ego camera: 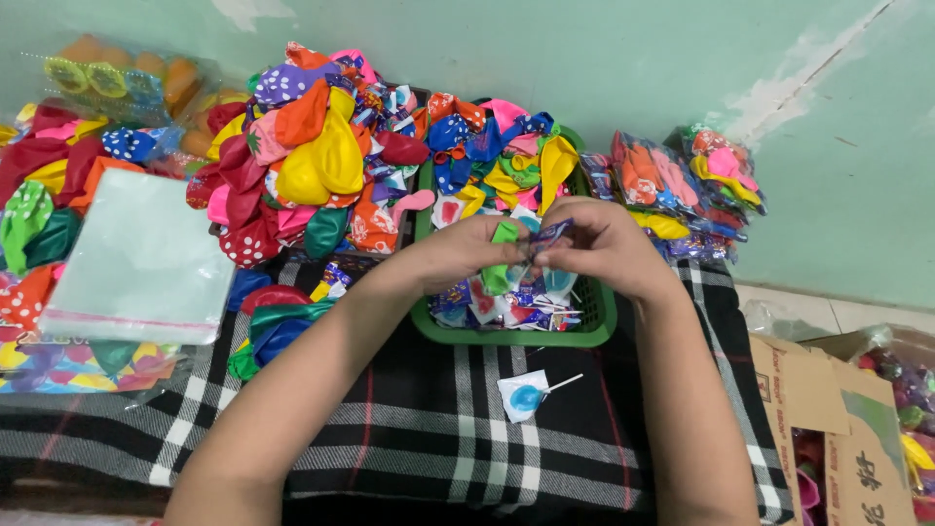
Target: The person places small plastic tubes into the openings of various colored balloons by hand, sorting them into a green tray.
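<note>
Both my hands meet over the green basket [506, 336]. My left hand [466, 251] pinches a limp green balloon [501, 255] that hangs down between the fingers. My right hand [606, 244] holds a small blue and purple wrapped item [547, 234] right against the balloon. The basket beneath holds several wrapped lollipops and loose balloons of many colours. One wrapped blue lollipop [527, 394] lies alone on the black and white checked cloth [438, 429] in front of the basket.
A big heap of balloons [312, 156] fills a dark tray at the back. A stack of clear plastic bags [141, 258] lies at left. Packed balloon bags [682, 190] sit at right by the green wall. A cardboard box [838, 429] stands at lower right.
</note>
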